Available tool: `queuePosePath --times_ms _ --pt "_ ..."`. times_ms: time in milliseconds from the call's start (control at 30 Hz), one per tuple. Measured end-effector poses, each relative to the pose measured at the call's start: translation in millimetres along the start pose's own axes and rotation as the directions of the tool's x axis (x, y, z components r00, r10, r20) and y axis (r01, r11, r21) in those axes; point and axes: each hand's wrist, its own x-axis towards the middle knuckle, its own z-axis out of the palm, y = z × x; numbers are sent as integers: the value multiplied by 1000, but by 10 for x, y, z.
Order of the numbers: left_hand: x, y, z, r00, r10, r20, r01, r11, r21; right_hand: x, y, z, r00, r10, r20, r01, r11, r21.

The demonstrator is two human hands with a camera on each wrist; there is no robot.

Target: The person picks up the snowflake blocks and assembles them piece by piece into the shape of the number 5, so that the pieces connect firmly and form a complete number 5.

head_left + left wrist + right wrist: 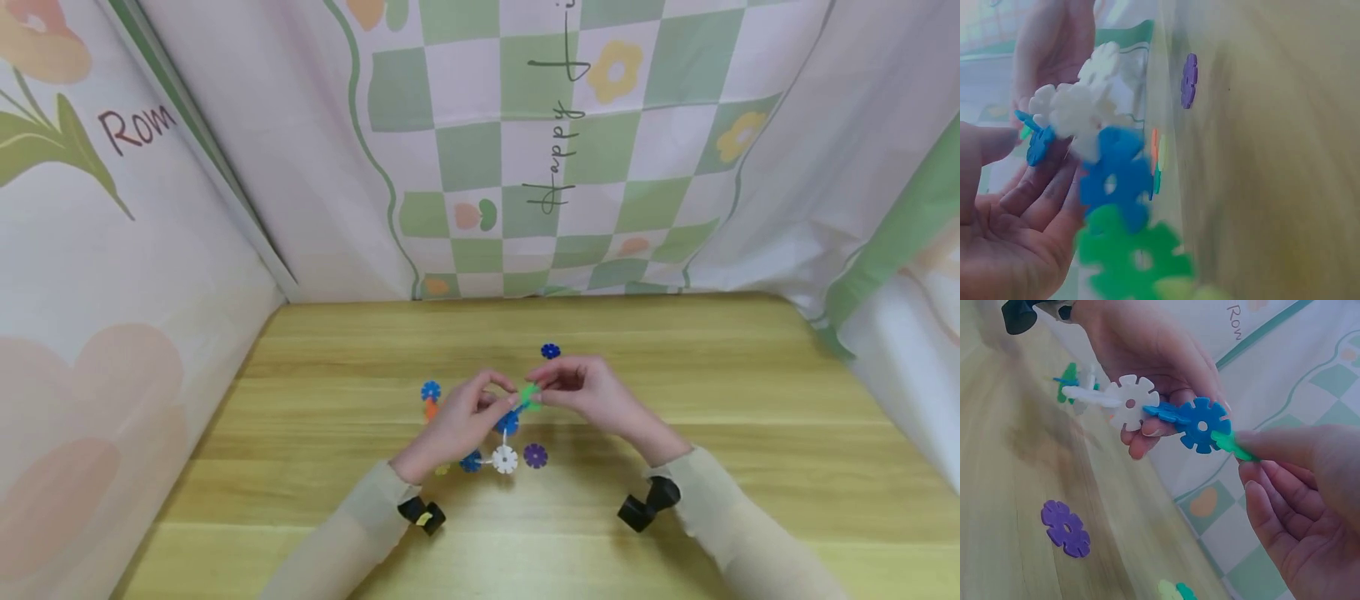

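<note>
Interlocking snowflake discs form a chain held up between both hands. My left hand pinches it near a blue disc by the chain's end. From the right, my right hand pinches a green disc between thumb and fingertips, its edge at the blue disc's slots. Further along the chain come white discs; in the left wrist view another blue disc and a larger-looking green disc follow toward the camera, with a pale yellow piece partly cut off by the frame.
A purple disc lies on the wooden table near the chain. Farther back, a dark blue disc lies beyond the right hand. Left of the left hand are a blue disc and an orange piece. Curtains border the table.
</note>
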Motion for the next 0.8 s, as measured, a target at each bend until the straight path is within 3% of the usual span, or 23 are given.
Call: queuePosePath --times_ms 100,300,533,700,800 --pt "7 4 -1 1000 27 -11 -27 999 25 5 -5 10 1000 -6 0 6 1000 11" --pt "36 -4 -6 995 69 -67 -71 997 -29 6 -13 15 1000 -23 -7 23 1000 16" --pt "38 22 -13 995 45 -89 -43 998 35 4 -12 -4 999 -36 -22 37 999 29" --pt "21 41 -16 992 29 -119 -26 999 33 -39 29 -63 998 -9 -63 11 1000 27" --pt "17 39 -20 989 31 -142 -25 999 42 -73 101 -72 998 1 -56 -3 1000 -28"
